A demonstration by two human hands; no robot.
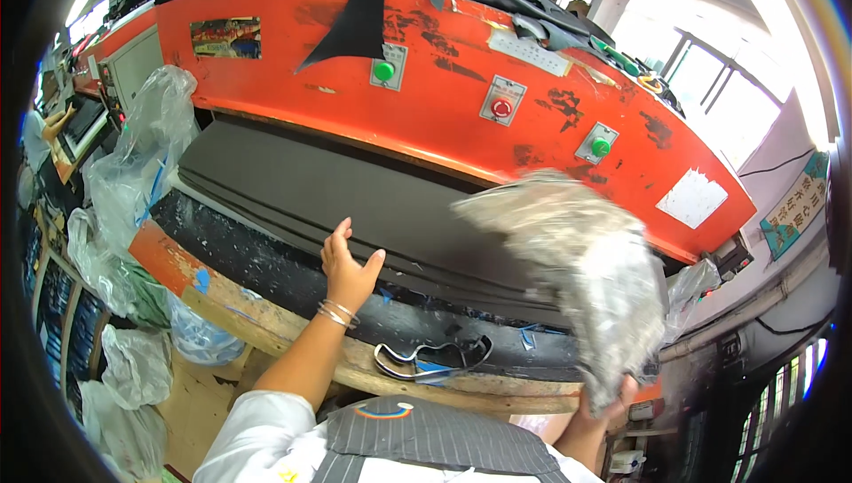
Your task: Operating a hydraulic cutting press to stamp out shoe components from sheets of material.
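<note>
My right hand [612, 400] is closed round the lower end of a greyish, crumpled plastic bag [612, 288], which is smeared by motion. The bag hangs over the right part of a stack of dark grey foam-like sheets [417, 204]. My left hand [348, 266] has its fingers spread and nothing in it, just above the front edge of those sheets. The stack lies on a black bed [257, 239] at the mouth of a large red-orange machine [444, 102]. Part of the sheets is hidden by the bag.
A wooden rail [266, 323] runs along the bed's front, with a black-and-white looped strip [430, 361] on it. Green buttons [384, 71] and a red button [502, 107] face me. Clear plastic bags [133, 164] hang at the left. Another person [46, 133] works far left.
</note>
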